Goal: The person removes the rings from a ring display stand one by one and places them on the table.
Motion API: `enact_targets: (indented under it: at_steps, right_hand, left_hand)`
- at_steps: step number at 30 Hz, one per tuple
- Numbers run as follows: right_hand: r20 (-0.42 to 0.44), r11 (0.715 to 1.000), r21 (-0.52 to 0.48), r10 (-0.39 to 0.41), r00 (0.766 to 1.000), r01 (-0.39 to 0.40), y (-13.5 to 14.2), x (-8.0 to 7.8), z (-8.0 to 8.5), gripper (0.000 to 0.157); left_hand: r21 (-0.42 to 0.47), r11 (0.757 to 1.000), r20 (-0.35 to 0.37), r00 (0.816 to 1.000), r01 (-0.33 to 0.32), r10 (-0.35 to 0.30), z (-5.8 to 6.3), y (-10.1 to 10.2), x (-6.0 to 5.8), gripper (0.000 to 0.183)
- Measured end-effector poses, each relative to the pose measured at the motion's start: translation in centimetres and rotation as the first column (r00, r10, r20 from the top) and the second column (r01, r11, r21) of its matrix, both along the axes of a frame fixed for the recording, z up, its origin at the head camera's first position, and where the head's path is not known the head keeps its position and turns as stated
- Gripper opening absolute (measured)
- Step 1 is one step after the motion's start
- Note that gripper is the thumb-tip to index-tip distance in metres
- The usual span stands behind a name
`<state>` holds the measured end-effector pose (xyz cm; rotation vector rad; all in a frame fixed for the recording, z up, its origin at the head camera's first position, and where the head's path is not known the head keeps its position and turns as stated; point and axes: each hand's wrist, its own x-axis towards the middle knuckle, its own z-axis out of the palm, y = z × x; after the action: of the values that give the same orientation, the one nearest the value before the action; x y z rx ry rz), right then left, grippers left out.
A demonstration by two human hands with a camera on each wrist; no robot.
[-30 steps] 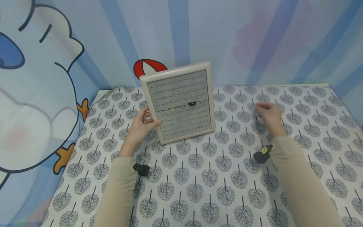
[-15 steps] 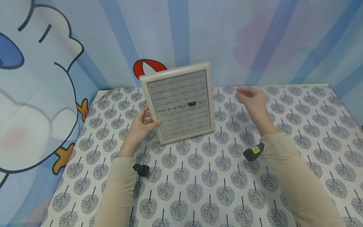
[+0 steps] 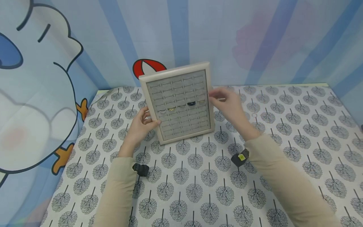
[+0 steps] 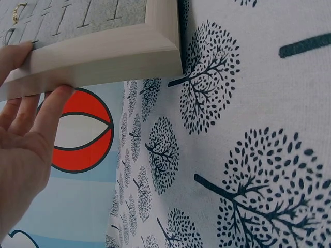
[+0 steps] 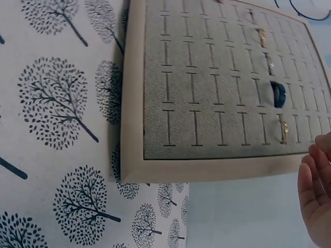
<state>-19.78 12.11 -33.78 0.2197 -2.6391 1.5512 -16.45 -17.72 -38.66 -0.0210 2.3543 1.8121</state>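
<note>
My left hand (image 3: 141, 123) grips the left edge of a ring display board (image 3: 175, 72), thumb on the front, fingers behind. The board has a pale wooden frame and a grey slotted pad, and leans tilted on the cloth. One row across its middle holds several rings, among them a dark blue ring (image 5: 279, 94) and a gold ring (image 3: 171, 109). My right hand (image 3: 229, 102) is at the board's right edge, its thumb and index fingertips close together over the frame. I cannot tell whether a small thing sits between them.
A small pinkish ring (image 3: 254, 115) lies on the tree-patterned tablecloth (image 3: 195, 186), right of the board. Behind the table hangs a blue striped backdrop (image 3: 221, 37) with cartoon figures. Each wrist wears a small black camera, such as the right wrist camera (image 3: 239, 159).
My right hand has moved left from above the cloth to the board's right edge. The small ring on the cloth now shows. My left hand and the board have stayed in place.
</note>
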Motion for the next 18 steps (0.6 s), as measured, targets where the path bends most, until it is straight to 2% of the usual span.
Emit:
enact_targets:
  at_steps: [7, 11, 18]
  right_hand:
    - [-0.083, 0.989, 0.131, 0.085, 0.993, -0.074, -1.4, 0.3, -0.6, 0.023]
    - [-0.117, 0.981, 0.167, 0.115, 0.986, -0.095, -1.9, 0.3, -1.0, 0.023]
    - [-0.196, 0.969, 0.236, 0.121, 0.973, -0.073, -2.3, 0.4, -1.3, 0.021]
  left_hand:
    - [-0.015, 1.0, 0.001, 1.0, 0.004, -0.004, 0.0, -0.1, -0.1, 0.07]
    - [-0.024, 1.0, 0.003, 1.0, 0.001, -0.001, -0.1, -0.1, -0.1, 0.069]
    - [-0.023, 1.0, -0.004, 1.0, 0.001, -0.001, 0.0, 0.0, 0.0, 0.069]
